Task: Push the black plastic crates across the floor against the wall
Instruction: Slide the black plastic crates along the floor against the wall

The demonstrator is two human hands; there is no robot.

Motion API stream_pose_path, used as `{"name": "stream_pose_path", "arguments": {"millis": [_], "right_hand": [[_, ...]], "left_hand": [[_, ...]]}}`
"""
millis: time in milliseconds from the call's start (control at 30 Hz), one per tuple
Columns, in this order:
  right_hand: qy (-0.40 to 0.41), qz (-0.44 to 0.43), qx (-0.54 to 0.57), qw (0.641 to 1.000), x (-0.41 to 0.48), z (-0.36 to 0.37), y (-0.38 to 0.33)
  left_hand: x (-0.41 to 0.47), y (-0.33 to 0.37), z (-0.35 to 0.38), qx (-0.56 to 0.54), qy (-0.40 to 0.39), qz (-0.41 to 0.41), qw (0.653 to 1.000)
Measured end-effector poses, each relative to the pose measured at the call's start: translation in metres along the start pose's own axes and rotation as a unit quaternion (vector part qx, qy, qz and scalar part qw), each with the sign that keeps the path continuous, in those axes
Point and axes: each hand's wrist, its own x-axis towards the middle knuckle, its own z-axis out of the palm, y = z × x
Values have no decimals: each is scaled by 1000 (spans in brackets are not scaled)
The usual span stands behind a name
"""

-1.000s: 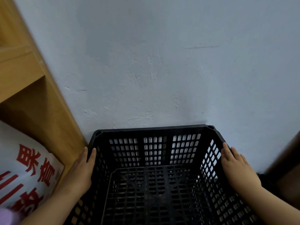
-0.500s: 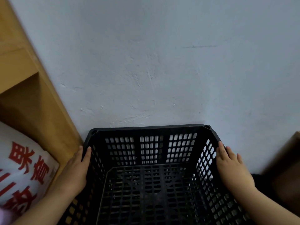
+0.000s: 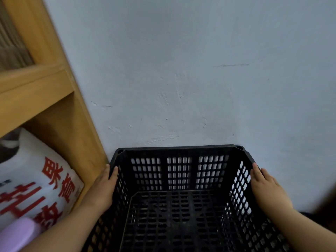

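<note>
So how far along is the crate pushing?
Nearly done: the black crate's far rim looks up against the wall, beside the wooden shelf. Left hand and right hand rest on its side rims. No other crates are in view.

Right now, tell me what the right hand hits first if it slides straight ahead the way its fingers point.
The right hand would likely run along the crate rim to the wall.
</note>
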Motion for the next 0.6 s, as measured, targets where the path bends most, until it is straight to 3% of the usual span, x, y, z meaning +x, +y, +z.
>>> {"name": "stream_pose_path", "arguments": {"millis": [200,600], "right_hand": [[19,-9,-28,999,5,8,2],[132,-9,-47,990,14,36,11]], "left_hand": [[1,-1,2,-3,11,4,1000],[2,0,4,2,15,4,1000]]}}
